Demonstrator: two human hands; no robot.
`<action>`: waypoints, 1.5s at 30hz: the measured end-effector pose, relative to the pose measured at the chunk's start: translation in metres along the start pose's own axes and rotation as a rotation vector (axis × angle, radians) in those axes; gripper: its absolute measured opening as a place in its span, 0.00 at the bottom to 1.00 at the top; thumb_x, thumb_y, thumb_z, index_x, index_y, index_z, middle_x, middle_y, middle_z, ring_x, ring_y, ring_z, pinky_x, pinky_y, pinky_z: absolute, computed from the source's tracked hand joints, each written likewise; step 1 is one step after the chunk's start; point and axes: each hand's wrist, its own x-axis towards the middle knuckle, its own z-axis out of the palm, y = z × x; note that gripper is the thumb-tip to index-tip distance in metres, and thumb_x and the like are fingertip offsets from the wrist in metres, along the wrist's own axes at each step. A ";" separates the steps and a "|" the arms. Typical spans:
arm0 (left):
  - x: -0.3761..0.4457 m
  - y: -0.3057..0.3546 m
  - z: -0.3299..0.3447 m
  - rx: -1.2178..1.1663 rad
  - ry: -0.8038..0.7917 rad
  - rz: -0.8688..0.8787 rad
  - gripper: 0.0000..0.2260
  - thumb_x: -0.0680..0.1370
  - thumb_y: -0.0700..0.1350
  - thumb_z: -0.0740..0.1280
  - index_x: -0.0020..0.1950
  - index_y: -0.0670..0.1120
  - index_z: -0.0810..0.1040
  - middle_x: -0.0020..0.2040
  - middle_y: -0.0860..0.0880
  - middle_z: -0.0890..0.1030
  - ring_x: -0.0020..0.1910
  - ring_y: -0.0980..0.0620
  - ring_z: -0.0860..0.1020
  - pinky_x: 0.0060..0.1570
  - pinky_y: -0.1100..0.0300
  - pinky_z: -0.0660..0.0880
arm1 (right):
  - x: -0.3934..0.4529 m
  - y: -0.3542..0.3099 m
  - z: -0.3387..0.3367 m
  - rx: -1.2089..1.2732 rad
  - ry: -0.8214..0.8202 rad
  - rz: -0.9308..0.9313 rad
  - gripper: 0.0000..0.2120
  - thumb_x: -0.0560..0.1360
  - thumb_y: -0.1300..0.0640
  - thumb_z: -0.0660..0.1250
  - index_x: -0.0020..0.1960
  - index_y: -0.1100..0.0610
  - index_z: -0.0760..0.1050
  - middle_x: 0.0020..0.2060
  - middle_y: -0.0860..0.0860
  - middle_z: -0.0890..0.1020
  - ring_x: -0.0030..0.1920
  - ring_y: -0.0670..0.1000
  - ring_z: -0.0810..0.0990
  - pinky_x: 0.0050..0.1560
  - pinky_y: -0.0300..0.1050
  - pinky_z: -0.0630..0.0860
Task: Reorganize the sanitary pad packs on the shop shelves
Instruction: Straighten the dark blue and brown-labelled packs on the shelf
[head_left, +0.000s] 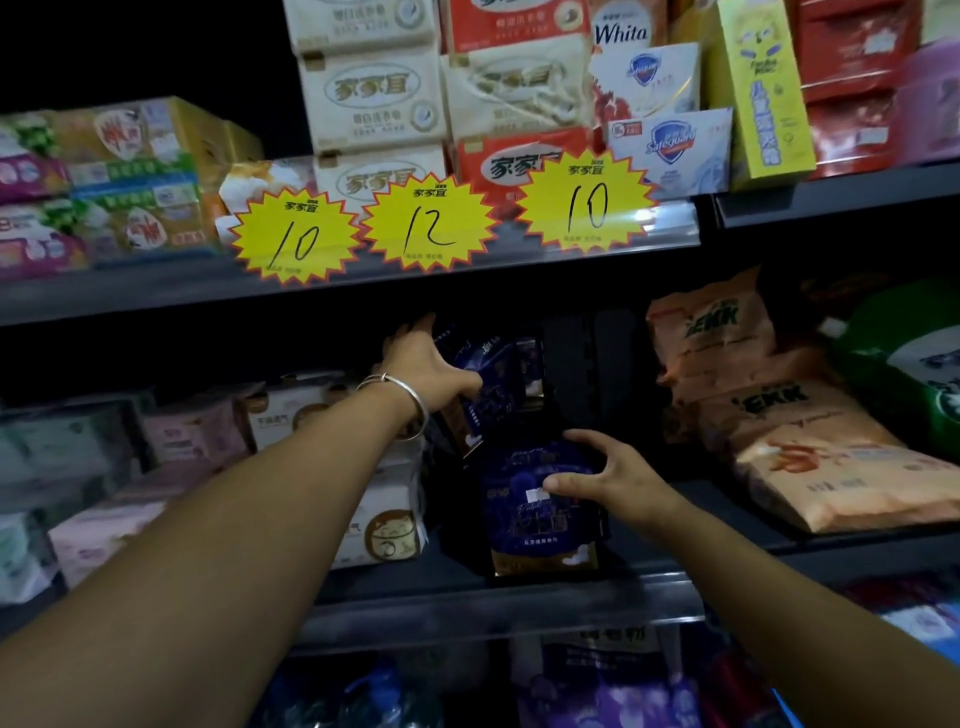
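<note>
Both forearms reach in from six o'clock toward the middle shelf (467, 587). At center, the right hand (608, 475) curls its fingers over the front dark-blue pad pack (540, 525), gripping it. Toward eleven o'clock, the left hand (431, 364) clasps the rear dark-blue pack (498, 374), tilted behind it.

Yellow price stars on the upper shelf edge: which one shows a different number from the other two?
The middle star. It reads 12, while the left star and the right star both read 10.
</note>
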 end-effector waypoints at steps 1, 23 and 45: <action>0.001 -0.001 0.001 -0.008 -0.004 -0.003 0.51 0.51 0.53 0.69 0.74 0.45 0.62 0.68 0.44 0.70 0.64 0.44 0.71 0.59 0.51 0.74 | 0.002 0.005 0.003 0.013 0.012 0.000 0.35 0.67 0.63 0.75 0.70 0.58 0.64 0.51 0.52 0.79 0.48 0.51 0.82 0.46 0.41 0.81; 0.007 -0.003 0.035 -0.503 -0.032 -0.119 0.42 0.62 0.42 0.76 0.74 0.43 0.62 0.62 0.45 0.75 0.58 0.46 0.76 0.55 0.55 0.75 | 0.008 -0.024 -0.006 -0.268 0.159 -0.180 0.19 0.77 0.47 0.63 0.59 0.60 0.76 0.52 0.49 0.78 0.49 0.44 0.78 0.54 0.40 0.74; 0.013 -0.018 0.058 -1.024 -0.354 -0.177 0.16 0.73 0.32 0.67 0.58 0.44 0.75 0.45 0.43 0.82 0.35 0.50 0.81 0.35 0.60 0.79 | 0.051 -0.045 -0.003 0.492 0.067 -0.050 0.14 0.77 0.54 0.63 0.63 0.51 0.72 0.51 0.53 0.83 0.50 0.56 0.82 0.56 0.59 0.76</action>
